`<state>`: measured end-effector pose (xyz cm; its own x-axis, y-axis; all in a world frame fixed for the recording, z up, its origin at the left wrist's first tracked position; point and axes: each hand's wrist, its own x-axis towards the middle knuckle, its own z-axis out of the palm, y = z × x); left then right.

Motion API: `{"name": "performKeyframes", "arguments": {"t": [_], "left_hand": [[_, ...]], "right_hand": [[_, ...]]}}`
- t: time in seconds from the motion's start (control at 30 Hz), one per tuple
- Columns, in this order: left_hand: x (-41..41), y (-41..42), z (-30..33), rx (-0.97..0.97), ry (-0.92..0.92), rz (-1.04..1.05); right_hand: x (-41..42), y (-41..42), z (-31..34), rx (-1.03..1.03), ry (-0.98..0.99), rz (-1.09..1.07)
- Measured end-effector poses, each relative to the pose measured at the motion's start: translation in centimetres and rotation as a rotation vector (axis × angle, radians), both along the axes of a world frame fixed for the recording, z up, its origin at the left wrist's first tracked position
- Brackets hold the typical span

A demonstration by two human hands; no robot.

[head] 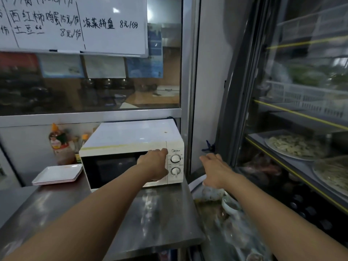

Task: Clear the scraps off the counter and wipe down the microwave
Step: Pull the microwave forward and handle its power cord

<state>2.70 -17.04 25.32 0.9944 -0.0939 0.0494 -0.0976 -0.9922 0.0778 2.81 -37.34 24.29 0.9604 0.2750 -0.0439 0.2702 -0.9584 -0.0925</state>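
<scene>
A white microwave (131,136) stands at the back of the steel counter (150,213), its door closed. My left hand (153,164) is on the right edge of the dark door, beside the two dials, with its fingers curled at the door's edge. My right hand (216,169) reaches past the counter's right end, palm down and fingers straight, holding nothing I can see. Below it lies a blurred heap of whitish scraps (211,193) in a round tub.
A stack of white square plates (56,174) sits left of the microwave, with sauce bottles (60,146) behind. A small white bowl (230,205) lies among the waste at right. A glass-fronted display fridge (301,110) fills the right side.
</scene>
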Motion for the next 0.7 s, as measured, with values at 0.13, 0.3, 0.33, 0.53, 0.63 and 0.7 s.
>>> {"name": "performKeyframes", "arguments": {"t": [0.13,0.3,0.33,0.53,0.63,0.7], "left_hand": [[4.8,1.2,1.2,-0.003,-0.013,-0.037],[11.6,2.4,2.8,0.032,-0.047,-0.107],[12.9,2.5,2.9,0.035,-0.053,-0.119],[19.7,2.7,2.7,-0.013,-0.04,-0.177],[22.6,2.8,2.1,-0.022,-0.017,-0.18],[24.6,2.8,1.6,-0.023,-0.017,-0.168]], "right_hand": [[4.2,1.5,0.8,0.005,-0.029,-0.036],[9.0,2.9,1.3,0.05,-0.089,-0.103],[9.9,3.0,1.3,0.056,-0.099,-0.119],[14.6,2.7,0.4,0.09,-0.085,-0.202],[17.2,2.2,-0.5,0.116,-0.069,-0.226],[19.3,1.8,-1.3,0.134,-0.055,-0.234]]}}
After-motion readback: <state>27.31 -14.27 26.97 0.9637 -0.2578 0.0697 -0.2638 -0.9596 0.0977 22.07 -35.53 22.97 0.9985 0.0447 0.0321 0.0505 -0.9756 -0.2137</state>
